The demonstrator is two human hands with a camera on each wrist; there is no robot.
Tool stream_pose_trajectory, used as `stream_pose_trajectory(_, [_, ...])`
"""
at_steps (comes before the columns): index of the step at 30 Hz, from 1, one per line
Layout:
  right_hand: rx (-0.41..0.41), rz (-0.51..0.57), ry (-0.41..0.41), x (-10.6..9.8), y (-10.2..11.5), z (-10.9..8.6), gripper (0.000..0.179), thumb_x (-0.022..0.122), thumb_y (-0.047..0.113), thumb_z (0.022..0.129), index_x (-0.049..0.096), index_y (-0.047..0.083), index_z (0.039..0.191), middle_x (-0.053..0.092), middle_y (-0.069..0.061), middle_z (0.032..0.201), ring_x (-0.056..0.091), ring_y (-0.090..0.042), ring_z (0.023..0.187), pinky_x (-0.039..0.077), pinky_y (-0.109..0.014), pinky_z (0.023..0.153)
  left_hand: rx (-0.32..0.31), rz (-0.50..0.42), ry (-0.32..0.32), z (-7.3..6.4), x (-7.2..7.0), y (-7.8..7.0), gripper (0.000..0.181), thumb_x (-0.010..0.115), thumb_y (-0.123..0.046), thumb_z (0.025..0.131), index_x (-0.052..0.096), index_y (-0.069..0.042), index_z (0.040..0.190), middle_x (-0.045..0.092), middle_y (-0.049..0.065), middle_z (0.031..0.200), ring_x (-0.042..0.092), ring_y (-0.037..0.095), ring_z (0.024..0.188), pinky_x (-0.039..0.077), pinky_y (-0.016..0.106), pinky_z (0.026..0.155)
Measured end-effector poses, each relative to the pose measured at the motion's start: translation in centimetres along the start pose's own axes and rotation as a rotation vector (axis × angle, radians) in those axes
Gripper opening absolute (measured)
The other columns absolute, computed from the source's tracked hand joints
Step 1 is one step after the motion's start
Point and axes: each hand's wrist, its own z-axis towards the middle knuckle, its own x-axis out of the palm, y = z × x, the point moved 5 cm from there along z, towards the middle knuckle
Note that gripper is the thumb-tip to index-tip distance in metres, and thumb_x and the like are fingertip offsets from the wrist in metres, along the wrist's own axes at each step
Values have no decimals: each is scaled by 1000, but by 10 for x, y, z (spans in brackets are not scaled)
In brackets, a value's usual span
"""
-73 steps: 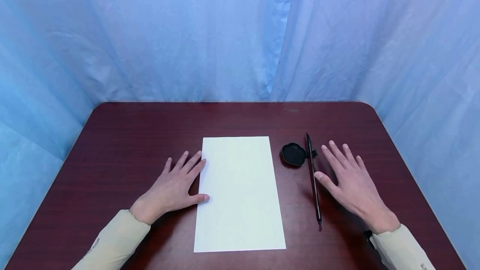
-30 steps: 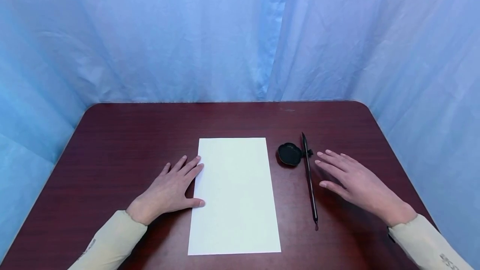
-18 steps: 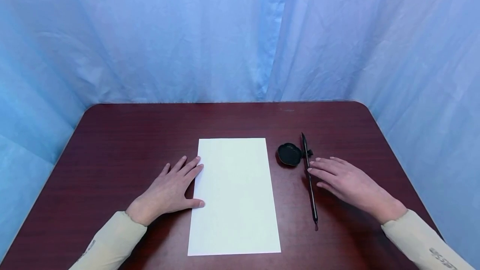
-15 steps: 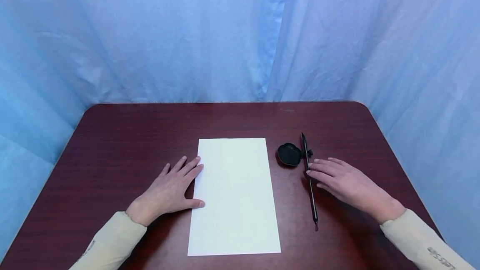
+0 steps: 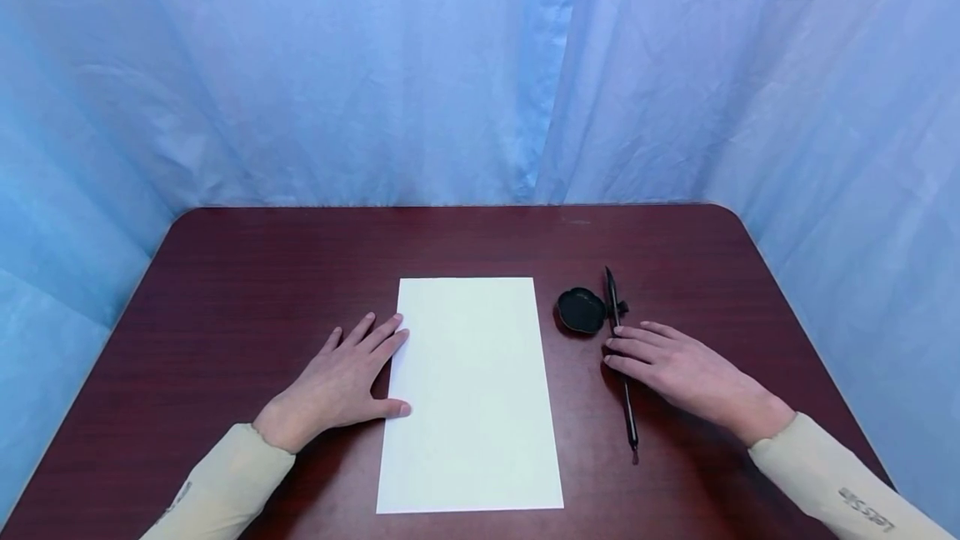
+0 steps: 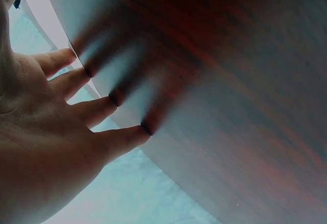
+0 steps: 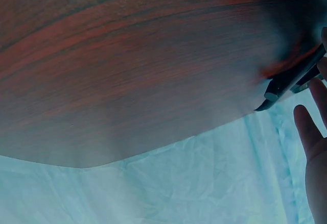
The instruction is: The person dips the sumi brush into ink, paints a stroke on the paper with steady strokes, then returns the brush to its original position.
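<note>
A sheet of white paper (image 5: pixel 472 407) lies on the dark red table (image 5: pixel 285 257). My left hand (image 5: pixel 333 382) rests along its left edge, fingers spread, with the thumb and fingertips on the paper. In the left wrist view the fingers (image 6: pixel 94 113) stretch out over the tabletop. To the right of the paper lies a black writing brush (image 5: pixel 630 419), bristles pointing away from me, its upper part propped on a small black rest (image 5: pixel 622 307). My right hand (image 5: pixel 693 377) reaches over the middle of the brush with fairly straight fingers. The thumb is hidden beneath.
Just left of the brush sits a black flower-shaped ink dish (image 5: pixel 581 310). Pale blue curtains (image 5: pixel 375 73) hang behind the table and along both its sides.
My right hand first drew back to the right, then came left until its fingers lay over the brush. The left hand stays on the paper's edge. Brush and dish have not visibly moved.
</note>
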Motion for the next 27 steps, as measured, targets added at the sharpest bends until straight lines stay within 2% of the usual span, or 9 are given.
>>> stream_pose_trajectory(8, [-40,3,-11,3,1,3,57,80,-8,79,70,11,131,66,-11,136,62,-32,128,49,-54,105,-5,-15,3,0,0,-1,100,77,-65,83,42,-11,159,29,7,169,26,43,153,28,73,113])
stream_pose_trajectory(23, [-89,-21,-9,8,3,5,59,90,-7,69,71,13,121,69,-12,129,63,-33,124,53,-52,100,-6,-13,5,0,1,0,100,78,-65,82,42,-11,159,29,6,169,26,43,153,27,73,113])
stream_pose_trajectory(27, [-95,-15,-30,9,3,4,57,89,-7,70,69,14,120,69,-12,128,62,-34,125,53,-53,100,-9,-14,7,1,1,0,100,78,-65,82,42,-11,159,29,6,169,26,43,154,27,73,113])
